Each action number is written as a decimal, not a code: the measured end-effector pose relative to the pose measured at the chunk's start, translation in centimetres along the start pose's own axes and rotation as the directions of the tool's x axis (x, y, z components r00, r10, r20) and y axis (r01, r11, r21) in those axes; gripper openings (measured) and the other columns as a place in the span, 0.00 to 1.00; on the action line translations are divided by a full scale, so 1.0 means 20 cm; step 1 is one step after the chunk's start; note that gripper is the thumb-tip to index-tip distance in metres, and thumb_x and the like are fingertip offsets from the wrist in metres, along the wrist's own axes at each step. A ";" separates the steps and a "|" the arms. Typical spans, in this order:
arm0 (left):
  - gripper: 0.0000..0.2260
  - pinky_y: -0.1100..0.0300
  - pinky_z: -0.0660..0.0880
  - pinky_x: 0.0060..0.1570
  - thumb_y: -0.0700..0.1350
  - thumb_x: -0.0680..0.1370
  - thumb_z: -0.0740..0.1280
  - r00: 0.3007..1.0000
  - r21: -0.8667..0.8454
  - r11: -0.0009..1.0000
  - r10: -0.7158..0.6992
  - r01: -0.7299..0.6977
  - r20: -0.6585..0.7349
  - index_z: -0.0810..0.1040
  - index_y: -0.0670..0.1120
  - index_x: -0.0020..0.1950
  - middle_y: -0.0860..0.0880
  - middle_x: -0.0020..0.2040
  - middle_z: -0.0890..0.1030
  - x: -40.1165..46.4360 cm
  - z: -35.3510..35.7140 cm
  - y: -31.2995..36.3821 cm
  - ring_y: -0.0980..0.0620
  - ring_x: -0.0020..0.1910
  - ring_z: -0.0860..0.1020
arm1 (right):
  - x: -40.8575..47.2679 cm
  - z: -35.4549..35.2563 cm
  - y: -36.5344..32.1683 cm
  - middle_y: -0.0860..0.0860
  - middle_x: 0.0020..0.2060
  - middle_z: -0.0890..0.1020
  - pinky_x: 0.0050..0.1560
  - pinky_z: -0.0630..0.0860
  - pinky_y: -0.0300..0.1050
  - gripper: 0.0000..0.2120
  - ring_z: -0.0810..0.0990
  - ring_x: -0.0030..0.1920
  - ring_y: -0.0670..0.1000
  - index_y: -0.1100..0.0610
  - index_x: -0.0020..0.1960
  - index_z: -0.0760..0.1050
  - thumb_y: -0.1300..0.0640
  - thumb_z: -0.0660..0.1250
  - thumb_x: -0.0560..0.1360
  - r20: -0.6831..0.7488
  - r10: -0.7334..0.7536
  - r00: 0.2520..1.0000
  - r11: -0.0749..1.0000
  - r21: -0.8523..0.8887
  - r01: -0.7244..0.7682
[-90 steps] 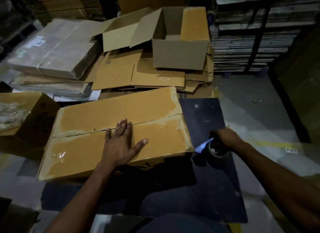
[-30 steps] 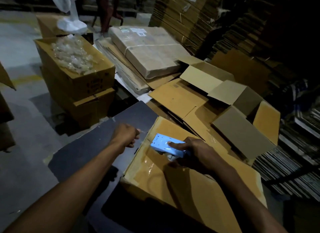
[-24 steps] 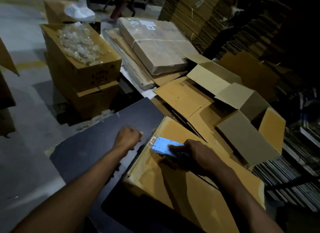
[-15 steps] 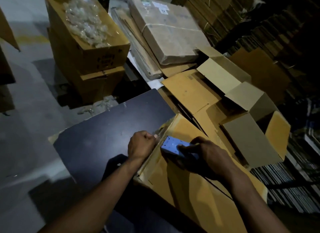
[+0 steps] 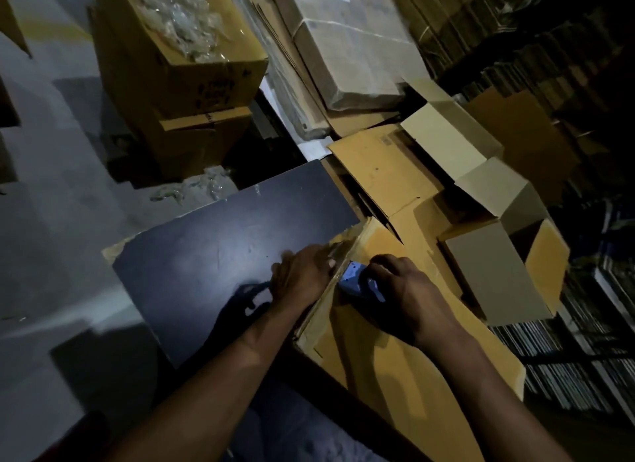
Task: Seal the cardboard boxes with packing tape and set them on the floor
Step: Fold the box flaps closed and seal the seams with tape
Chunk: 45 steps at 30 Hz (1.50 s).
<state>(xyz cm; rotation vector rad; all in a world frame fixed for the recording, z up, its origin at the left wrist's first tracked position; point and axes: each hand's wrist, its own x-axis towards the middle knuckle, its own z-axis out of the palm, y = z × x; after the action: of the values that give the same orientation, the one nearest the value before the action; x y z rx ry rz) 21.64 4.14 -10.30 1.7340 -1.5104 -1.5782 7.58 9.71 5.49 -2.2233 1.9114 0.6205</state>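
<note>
A yellow-brown cardboard box with closed flaps lies on a dark board. My right hand grips a blue tape dispenser on the box's top, near its left end. My left hand is at that end's edge, fingers curled, and holds the end of the clear tape against the cardboard. Shiny tape shows along the box's corner. The tape roll itself is hidden under my right hand.
An open carton of clear plastic bags sits stacked on another carton at the back left. A wrapped bundle and flattened cardboard lie behind. Open empty boxes stand at the right. Grey floor lies to the left.
My left hand moved from beside the box onto its end edge with the tape. My right hand slid the dispenser closer to that edge. The view tilted down and nearer.
</note>
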 end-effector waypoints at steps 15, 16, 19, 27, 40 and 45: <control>0.45 0.44 0.56 0.81 0.74 0.75 0.63 0.804 -0.137 0.888 0.457 -0.440 0.381 0.45 0.61 0.84 0.54 0.85 0.50 -0.08 -0.01 -0.13 0.52 0.84 0.49 | -0.03 0.09 0.04 0.54 0.71 0.74 0.67 0.73 0.63 0.25 0.70 0.72 0.60 0.47 0.71 0.76 0.45 0.72 0.75 -0.068 -0.047 0.997 0.998 0.028 0.049; 0.47 0.44 0.54 0.81 0.73 0.75 0.65 0.808 -0.126 0.890 0.452 -0.439 0.377 0.44 0.60 0.85 0.55 0.85 0.48 -0.08 -0.02 -0.14 0.52 0.84 0.47 | -0.04 0.09 0.07 0.53 0.72 0.72 0.68 0.73 0.62 0.27 0.69 0.72 0.59 0.46 0.72 0.74 0.44 0.73 0.75 -0.059 -0.029 0.998 0.999 0.026 0.031; 0.50 0.56 0.41 0.81 0.69 0.77 0.68 0.749 0.046 0.786 0.568 -0.616 0.340 0.38 0.54 0.85 0.58 0.83 0.38 -0.14 -0.06 -0.07 0.60 0.82 0.37 | -0.07 0.09 0.15 0.49 0.72 0.72 0.56 0.80 0.52 0.32 0.76 0.63 0.54 0.44 0.76 0.69 0.44 0.74 0.75 0.003 0.016 1.000 0.998 0.056 -0.016; 0.58 0.36 0.36 0.79 0.82 0.69 0.57 0.706 0.590 0.409 0.538 -0.696 0.460 0.32 0.51 0.83 0.54 0.84 0.38 -0.17 -0.06 0.03 0.52 0.83 0.39 | -0.14 0.00 0.30 0.39 0.56 0.75 0.44 0.81 0.44 0.22 0.78 0.48 0.43 0.34 0.69 0.71 0.33 0.65 0.76 0.202 0.156 0.967 0.973 0.138 -0.185; 0.59 0.28 0.37 0.75 0.88 0.64 0.42 0.755 0.793 0.145 0.445 -0.592 0.482 0.33 0.53 0.84 0.57 0.83 0.35 -0.24 -0.06 0.11 0.44 0.84 0.40 | -0.48 0.15 0.49 0.48 0.53 0.78 0.51 0.77 0.47 0.27 0.78 0.51 0.50 0.50 0.64 0.78 0.31 0.57 0.80 0.201 0.213 0.956 0.951 0.183 -0.250; 0.60 0.29 0.32 0.74 0.88 0.64 0.40 0.774 0.847 0.046 0.433 -0.530 0.462 0.37 0.50 0.85 0.54 0.83 0.35 -0.31 -0.02 0.18 0.46 0.83 0.35 | -0.44 0.23 0.51 0.53 0.64 0.77 0.53 0.73 0.46 0.22 0.77 0.61 0.54 0.47 0.72 0.74 0.38 0.58 0.83 0.195 0.176 0.965 0.960 0.184 -0.212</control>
<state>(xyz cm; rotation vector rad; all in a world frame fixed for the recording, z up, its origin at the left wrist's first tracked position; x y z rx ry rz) 21.58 7.86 -4.22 1.1510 -3.0893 -0.1515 -4.23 17.55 6.33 -1.8097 2.0162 0.5964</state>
